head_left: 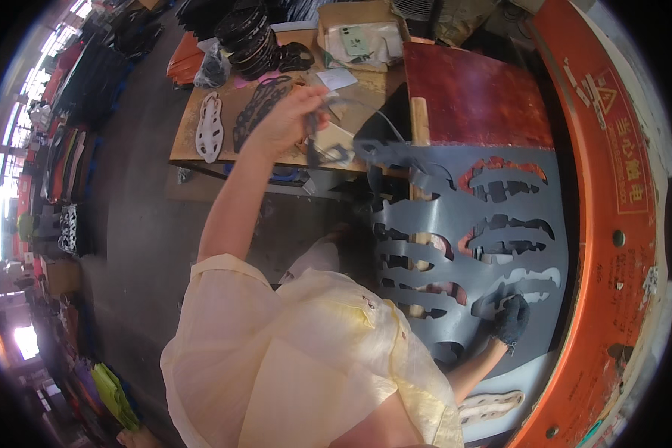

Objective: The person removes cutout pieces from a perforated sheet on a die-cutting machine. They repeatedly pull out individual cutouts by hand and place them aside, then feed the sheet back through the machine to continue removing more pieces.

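My bare left hand is raised over the wooden table, its fingers pinched on a thin dark cut piece. Motion blurs its hanging strips. On the right lies a large grey sheet with several sole-shaped cut-outs, some showing red or pale material beneath. My right hand, in a dark glove, rests on this sheet beside a cut-out near its lower right. Its fingers are curled, and what they grip, if anything, is hidden. A pale sole-shaped frame lies below my right forearm.
An orange machine beam runs along the right side. The wooden table carries a white sole-shaped frame, a dark cut sole, a stack of black pieces and an open cardboard box. A red board adjoins it.
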A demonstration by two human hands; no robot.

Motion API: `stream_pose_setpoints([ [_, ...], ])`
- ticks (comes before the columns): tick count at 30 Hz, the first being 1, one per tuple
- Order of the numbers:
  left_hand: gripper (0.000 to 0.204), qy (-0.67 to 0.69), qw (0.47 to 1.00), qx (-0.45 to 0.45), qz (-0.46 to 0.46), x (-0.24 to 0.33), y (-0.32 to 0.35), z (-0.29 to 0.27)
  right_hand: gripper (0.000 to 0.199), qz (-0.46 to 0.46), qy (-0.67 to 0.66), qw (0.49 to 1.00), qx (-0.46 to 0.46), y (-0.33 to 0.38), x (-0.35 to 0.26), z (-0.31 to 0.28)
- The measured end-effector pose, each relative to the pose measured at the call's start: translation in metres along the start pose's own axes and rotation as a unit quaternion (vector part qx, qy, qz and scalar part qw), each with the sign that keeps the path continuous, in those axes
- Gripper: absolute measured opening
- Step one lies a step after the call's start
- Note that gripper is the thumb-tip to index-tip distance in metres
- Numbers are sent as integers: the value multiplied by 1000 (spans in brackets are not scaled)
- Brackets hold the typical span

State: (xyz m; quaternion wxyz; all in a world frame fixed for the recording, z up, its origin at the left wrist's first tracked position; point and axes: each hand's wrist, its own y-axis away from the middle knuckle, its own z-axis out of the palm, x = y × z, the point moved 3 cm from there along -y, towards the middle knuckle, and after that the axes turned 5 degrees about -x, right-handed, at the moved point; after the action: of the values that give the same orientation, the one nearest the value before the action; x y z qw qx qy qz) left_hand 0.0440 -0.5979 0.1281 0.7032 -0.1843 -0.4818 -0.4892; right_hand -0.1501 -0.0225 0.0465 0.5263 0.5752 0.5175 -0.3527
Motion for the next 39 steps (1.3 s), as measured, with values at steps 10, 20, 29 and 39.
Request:
stream_pose_setpoints([
  [10, 33, 7, 988, 134, 79, 98, -43, -179, 32, 1, 55, 992, 110, 37, -24, 56],
  [20, 32, 92, 993, 67, 44, 120, -83, -268, 21, 35, 54, 995, -82, 81, -70, 312],
  [29, 41, 219, 975, 35, -2, 56, -78, -173, 33, -411, 223, 850, -244, 118, -164, 575],
  [39, 47, 178, 982, -32, 51, 73, -71, -273, 12, -329, 310, 801, -393, 115, -114, 539],
])
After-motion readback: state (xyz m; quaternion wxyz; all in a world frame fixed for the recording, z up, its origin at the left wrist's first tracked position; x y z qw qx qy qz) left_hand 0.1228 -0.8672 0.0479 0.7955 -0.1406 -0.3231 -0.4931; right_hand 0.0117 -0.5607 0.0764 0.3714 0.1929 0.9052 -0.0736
